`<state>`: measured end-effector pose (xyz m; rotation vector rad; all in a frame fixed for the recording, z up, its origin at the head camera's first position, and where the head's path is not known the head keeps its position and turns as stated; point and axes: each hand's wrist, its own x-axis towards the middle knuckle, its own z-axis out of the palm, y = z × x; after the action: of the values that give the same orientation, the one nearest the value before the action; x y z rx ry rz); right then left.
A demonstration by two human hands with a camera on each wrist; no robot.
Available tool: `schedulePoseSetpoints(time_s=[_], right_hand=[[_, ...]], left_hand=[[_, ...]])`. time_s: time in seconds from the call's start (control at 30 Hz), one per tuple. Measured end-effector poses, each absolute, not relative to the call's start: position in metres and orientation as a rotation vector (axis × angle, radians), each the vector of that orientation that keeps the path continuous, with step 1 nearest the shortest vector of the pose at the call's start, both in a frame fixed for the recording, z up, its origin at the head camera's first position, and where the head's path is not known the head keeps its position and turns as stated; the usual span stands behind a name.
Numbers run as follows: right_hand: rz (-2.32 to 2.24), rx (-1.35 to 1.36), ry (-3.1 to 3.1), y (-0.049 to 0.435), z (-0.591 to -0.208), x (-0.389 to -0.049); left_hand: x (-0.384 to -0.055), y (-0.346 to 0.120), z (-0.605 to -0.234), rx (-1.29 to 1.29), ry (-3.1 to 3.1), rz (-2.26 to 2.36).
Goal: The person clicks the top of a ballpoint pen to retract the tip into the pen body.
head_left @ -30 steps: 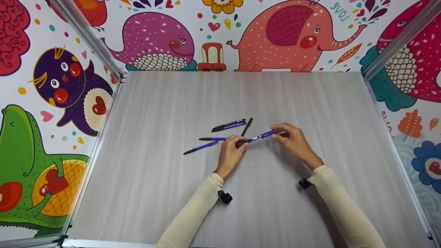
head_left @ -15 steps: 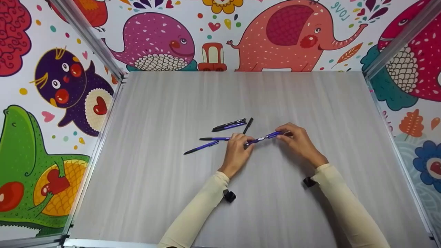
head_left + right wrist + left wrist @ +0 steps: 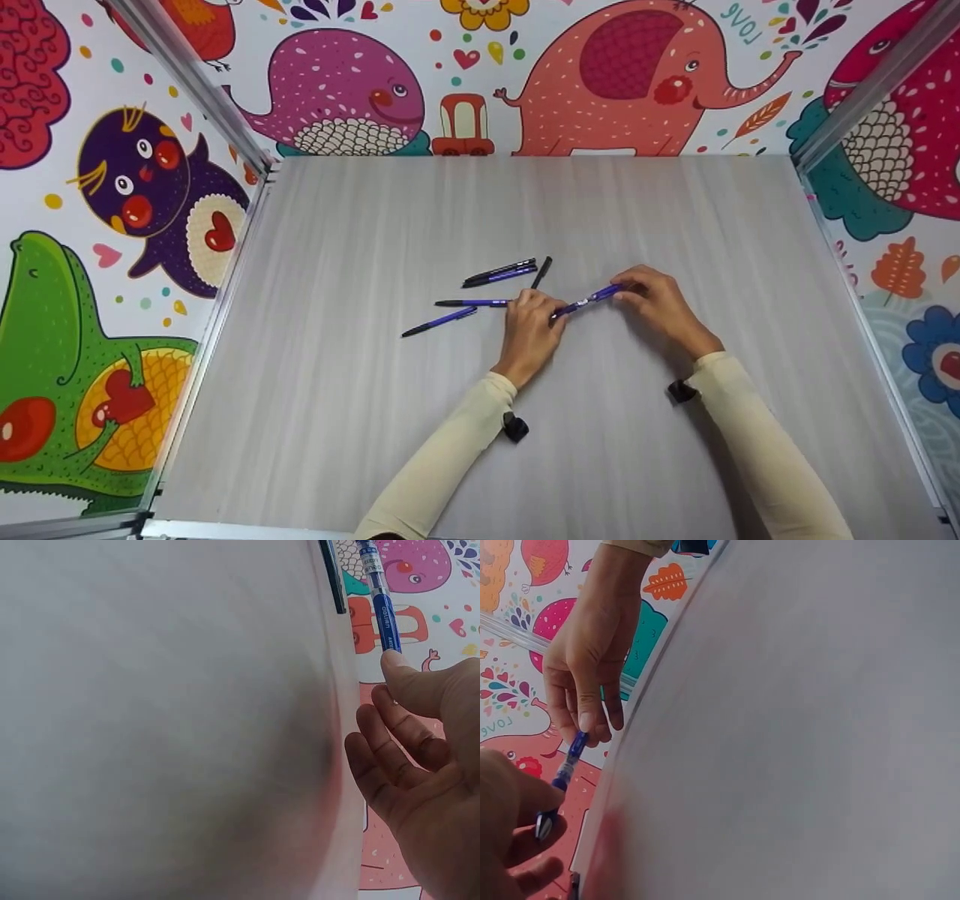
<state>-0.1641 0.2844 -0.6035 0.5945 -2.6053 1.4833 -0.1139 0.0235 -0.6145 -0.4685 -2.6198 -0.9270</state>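
Observation:
A blue pen (image 3: 598, 295) with a pale band near its middle slants between the two hands, above the grey table (image 3: 360, 420). My left hand (image 3: 531, 334) pinches its left end; the dark tip shows by the thumb. At the other end, my right hand (image 3: 664, 307) grips the pen between thumb and forefinger. The right wrist view shows the blue barrel (image 3: 384, 619) with white lettering, while the other fingers are loosely curved. The left wrist view shows the pen (image 3: 566, 769) spanning both hands.
Left of the hands lie a blue pen (image 3: 439, 322) and another blue pen (image 3: 469, 303), partly hidden by the left hand. Behind them, a black pen and a blue pen (image 3: 506, 276) lie side by side. A black pen (image 3: 541, 271) stands out beyond the left hand's fingers.
Both hands have shifted to the right with the pen between them, the left hand a little more than the right. The pens on the table have stayed where they were.

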Motion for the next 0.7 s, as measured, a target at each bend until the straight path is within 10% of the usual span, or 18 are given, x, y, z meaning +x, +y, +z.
schedulePoseSetpoints(time_s=[0.7], right_hand=[[1.237,0.576,-2.731,0.297,-0.610,-0.171]], left_hand=[[-0.124,0.041,-0.631,-0.556,-2.564,-0.911]])
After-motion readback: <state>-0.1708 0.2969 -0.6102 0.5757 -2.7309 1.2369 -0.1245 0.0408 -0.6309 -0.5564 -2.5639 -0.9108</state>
